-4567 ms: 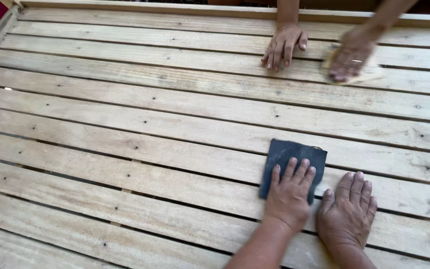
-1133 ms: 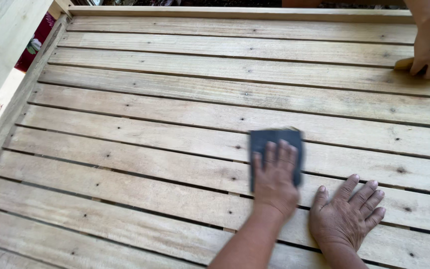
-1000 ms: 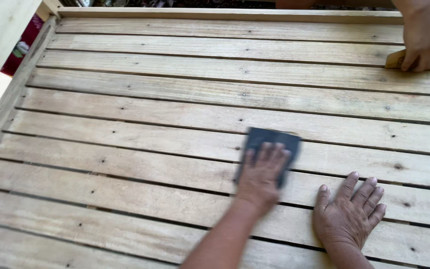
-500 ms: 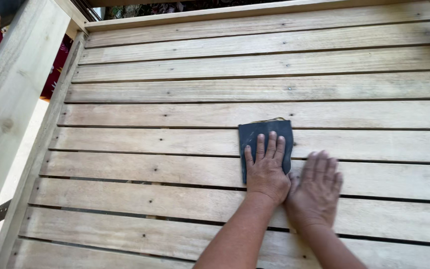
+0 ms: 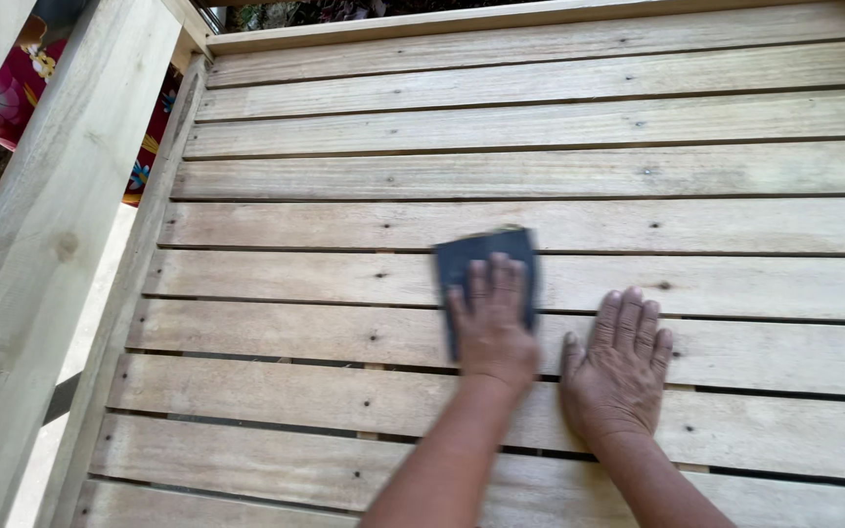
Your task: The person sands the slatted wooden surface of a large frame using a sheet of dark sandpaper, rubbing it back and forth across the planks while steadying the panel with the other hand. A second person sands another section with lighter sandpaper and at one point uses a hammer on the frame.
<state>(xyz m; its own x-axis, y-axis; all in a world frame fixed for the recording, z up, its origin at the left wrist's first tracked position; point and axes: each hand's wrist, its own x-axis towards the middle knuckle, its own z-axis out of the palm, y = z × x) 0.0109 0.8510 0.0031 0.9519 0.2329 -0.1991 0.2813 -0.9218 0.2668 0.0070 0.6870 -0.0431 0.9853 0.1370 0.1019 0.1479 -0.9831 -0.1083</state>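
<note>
Left hand presses dark sandpaper on slats; right hand flat beside.

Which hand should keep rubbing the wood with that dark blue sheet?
Probably the left hand. Its fingers lie flat on the dark blue sanding sheet, pressing it to the wooden slats. The right hand rests bare on the slats beside it, apart from the sheet.

No pkgs, labels, signs or screens in view.
</note>
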